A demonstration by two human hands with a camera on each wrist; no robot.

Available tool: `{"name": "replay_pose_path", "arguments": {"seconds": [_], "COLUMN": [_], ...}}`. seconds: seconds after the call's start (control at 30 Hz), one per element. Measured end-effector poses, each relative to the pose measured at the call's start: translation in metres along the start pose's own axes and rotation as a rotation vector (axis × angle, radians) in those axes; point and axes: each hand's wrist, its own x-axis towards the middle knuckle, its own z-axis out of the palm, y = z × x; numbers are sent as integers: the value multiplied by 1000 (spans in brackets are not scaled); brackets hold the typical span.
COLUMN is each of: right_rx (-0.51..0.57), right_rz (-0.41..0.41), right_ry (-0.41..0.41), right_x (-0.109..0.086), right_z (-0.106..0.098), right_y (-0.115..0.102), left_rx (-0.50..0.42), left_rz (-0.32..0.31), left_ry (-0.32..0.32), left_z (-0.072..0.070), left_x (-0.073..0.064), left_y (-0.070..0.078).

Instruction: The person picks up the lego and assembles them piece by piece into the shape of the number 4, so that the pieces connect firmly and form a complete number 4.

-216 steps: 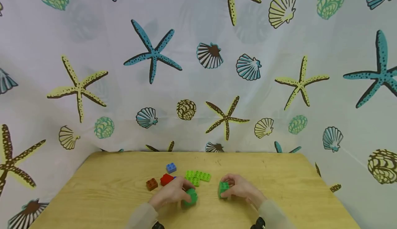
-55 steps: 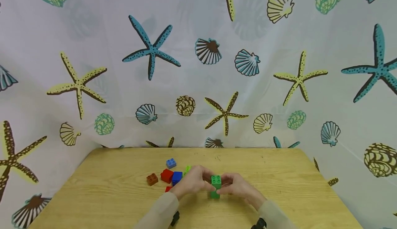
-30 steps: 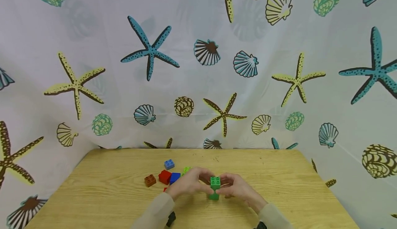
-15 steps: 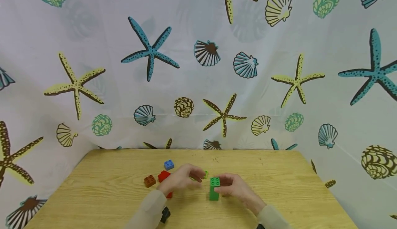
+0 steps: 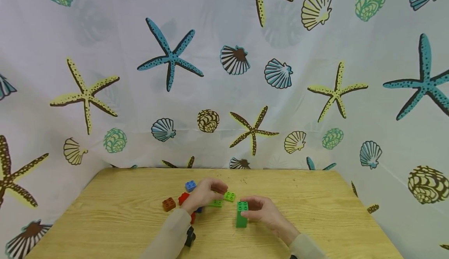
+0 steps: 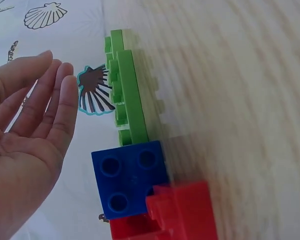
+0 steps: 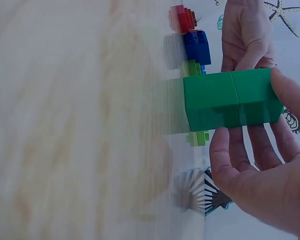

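green brick stack (image 5: 241, 219) upright; right hand (image 5: 266, 213) grips from right

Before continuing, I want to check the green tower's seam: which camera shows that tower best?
The right wrist view: the green two-brick tower appears large, its seam plain. The head view shows it small, studs up, partly covered by the right hand; the left wrist view doesn't show it.

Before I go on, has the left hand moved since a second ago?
Yes: judged against the brown brick, the left hand has moved leftward and farther from the person, off the green stack.
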Motion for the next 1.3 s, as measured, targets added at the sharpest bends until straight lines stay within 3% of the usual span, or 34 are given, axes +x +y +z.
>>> {"name": "replay_pose_path", "arguments": {"seconds": [0.17,0.43,0.8,1.3], "right_rx": [9,26,34,24], "right_rz": [0,29,39,37], "right_ry": [-7,-25,-40,-47], "right_x": [0,0,1,2], "right_z": [0,-1,-2,-5], "right_y": [0,1,2,4], "left_rx": [-11,53,111,188], "left_rz": [2,52,-58,-129], "left_ry": [6,-39,-70,-80], "left_z": [-2,3,15,22], "left_x": [4,12,27,37], "left_y": [-2,-5,-9,-10]}}
